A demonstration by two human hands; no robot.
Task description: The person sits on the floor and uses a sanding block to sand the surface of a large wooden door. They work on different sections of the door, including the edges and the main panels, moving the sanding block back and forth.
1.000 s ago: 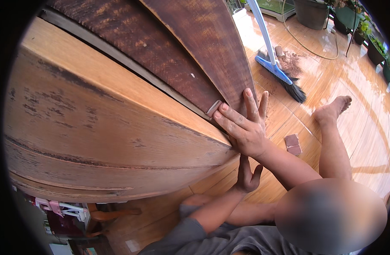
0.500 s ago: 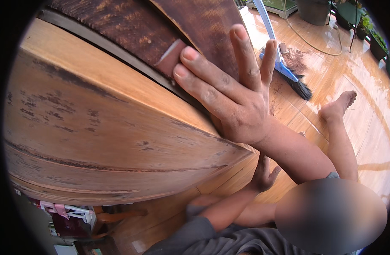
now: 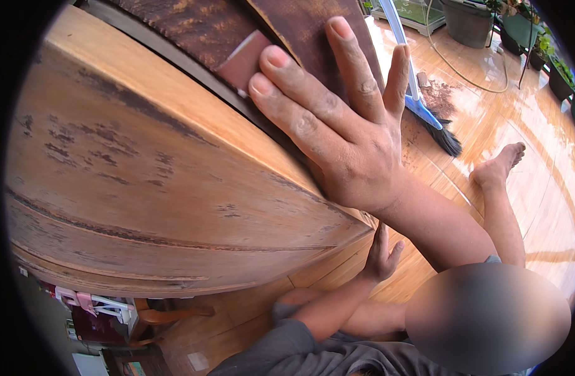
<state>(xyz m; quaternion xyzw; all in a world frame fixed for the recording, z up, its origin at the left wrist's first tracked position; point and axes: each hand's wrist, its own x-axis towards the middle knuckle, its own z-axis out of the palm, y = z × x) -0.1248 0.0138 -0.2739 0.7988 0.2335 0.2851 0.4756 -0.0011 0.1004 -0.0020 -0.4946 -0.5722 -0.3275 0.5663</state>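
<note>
Slipping seems the likeliest trouble for the flat reddish-brown sandpaper sheet (image 3: 242,62) on the far dark-brown wooden slat (image 3: 187,30), because the wide-spread right hand (image 3: 356,150) presses only its near end, while the loosely open left hand (image 3: 381,258) seems empty.

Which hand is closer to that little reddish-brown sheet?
The right hand: two of its fingers lie on the reddish-brown sheet, against the dark wood. The left hand is apart from it, lower in the picture, near the corner of the lighter wood.

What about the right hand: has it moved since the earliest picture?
Yes: the right hand has moved up and to the left along the dark wooden panel, away from the right corner of the light panel.
</note>
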